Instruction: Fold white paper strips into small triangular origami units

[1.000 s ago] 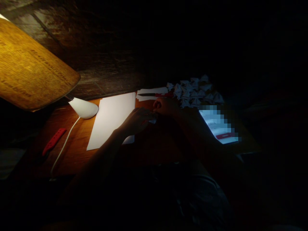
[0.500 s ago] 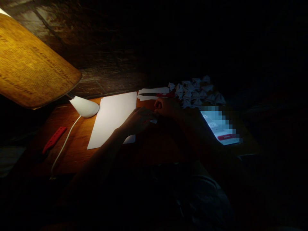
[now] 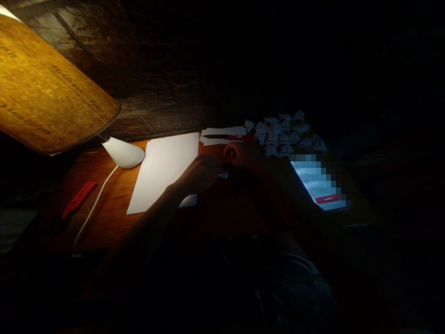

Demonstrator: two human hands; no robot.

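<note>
In dim lamp light my left hand (image 3: 200,174) and my right hand (image 3: 241,155) meet over a wooden table (image 3: 111,218). Both are closed in a pinch on a small piece of white paper (image 3: 223,174) held between them. My left forearm lies across the lower corner of a large white sheet (image 3: 163,169). Behind my right hand lies a pile of several small folded paper pieces (image 3: 287,132). Cut paper strips (image 3: 222,134) with a dark-bladed, red-handled tool (image 3: 236,137) on them lie just beyond my hands.
A lit phone screen (image 3: 321,185) lies to the right of my right arm. At the left stands a lamp with a white base (image 3: 123,153), a white cord (image 3: 92,208) and a large amber shade (image 3: 45,93). A red strap-like object (image 3: 78,200) lies at the far left.
My hands stay together on the small paper, with only slight finger movement. The view has shifted a little.
</note>
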